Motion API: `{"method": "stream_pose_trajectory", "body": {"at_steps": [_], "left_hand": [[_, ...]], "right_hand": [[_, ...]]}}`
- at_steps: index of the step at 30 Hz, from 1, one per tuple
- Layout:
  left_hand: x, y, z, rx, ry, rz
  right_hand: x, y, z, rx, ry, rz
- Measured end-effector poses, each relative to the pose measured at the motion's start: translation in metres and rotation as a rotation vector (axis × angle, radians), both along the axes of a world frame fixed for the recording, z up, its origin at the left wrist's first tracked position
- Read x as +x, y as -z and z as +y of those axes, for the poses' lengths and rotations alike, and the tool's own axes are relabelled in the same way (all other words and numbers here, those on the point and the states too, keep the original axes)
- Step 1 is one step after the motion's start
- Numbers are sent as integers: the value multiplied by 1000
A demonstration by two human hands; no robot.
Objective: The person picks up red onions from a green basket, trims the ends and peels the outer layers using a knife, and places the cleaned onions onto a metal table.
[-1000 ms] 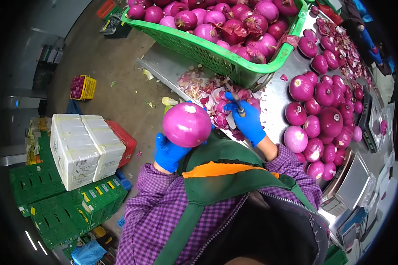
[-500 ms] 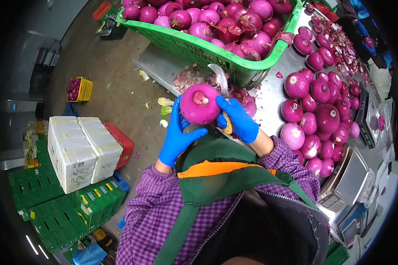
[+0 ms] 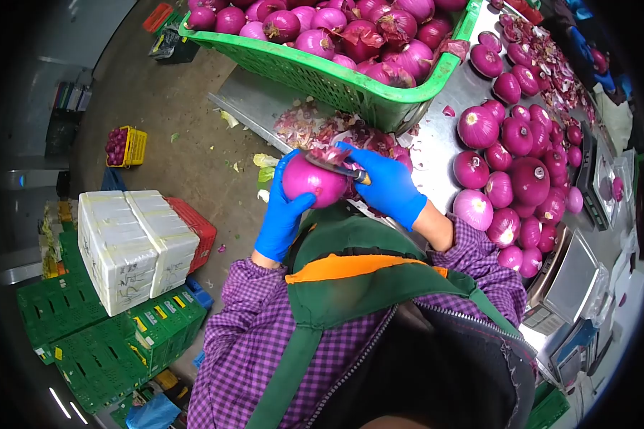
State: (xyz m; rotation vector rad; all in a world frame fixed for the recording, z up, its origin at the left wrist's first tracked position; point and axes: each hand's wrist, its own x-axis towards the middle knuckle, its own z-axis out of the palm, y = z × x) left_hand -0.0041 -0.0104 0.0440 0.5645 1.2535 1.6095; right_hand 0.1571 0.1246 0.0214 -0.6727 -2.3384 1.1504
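A large red onion point(image 3: 310, 183) rests in my left hand point(image 3: 282, 214), the blue-gloved fingers and thumb wrapped round its left side. My right hand point(image 3: 388, 187), gloved in blue too, grips a curved knife point(image 3: 334, 167) by its yellowish handle. The blade lies across the top of the onion, where a loose flap of reddish skin point(image 3: 329, 154) stands up. Just beyond both hands, onion skins and trimmings point(image 3: 313, 125) are heaped on the metal table. Part of my right fingers is hidden behind the knife and onion.
A green crate point(image 3: 322, 75) full of red onions stands ahead on the metal table point(image 3: 436, 154). Many peeled onions point(image 3: 516, 136) lie to the right, near scales point(image 3: 562, 279). White foam boxes point(image 3: 114, 247) sit on green crates point(image 3: 96, 357) at the left.
The knife has swung from upright beside the onion to lying across its top. The onion has tilted in my left hand, and a flap of skin now shows at the blade.
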Motion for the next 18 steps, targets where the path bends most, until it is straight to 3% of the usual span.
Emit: {"method": "stream_pose_trajectory", "body": {"at_steps": [5,7,10,12,15,18], "left_hand": [[5,-6,2,-93,64,331],[4,3,-2,-108,61,329],[5,3,-2,-105,75,306],[5,2,-5,-87,93,284],[4,5,-8,-79,86,302],[10,8,-9,-75,95,353]], "right_hand": [[-4,3,-4,81,1,-34],[-3,4,-5,122,40,9],[1,-3,-6,40,-18,-169],[2,3,-5,194,-11,-226],[10,21,-5,228,28,-52],[20,25,-11,132,31,-119]]}}
